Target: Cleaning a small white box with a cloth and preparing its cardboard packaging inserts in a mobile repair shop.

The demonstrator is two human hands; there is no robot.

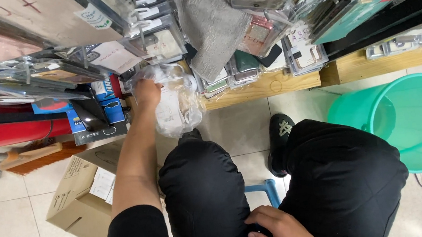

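My left hand (146, 93) clenched the clear plastic bag (175, 104); my right hand (280, 229) rested released on my knee. Thin film could tear against the hanging packages (156, 40).

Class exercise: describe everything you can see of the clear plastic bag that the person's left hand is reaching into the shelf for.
The plastic bag is thin, transparent and crinkled, bunched into a loose bundle with glossy creases. Pale, whitish items show through it, too blurred to identify. It hangs at the front edge of the wooden shelf, below racks of packaged goods, above the tiled floor. The left hand grips its upper left side; nothing else clearly holds it.
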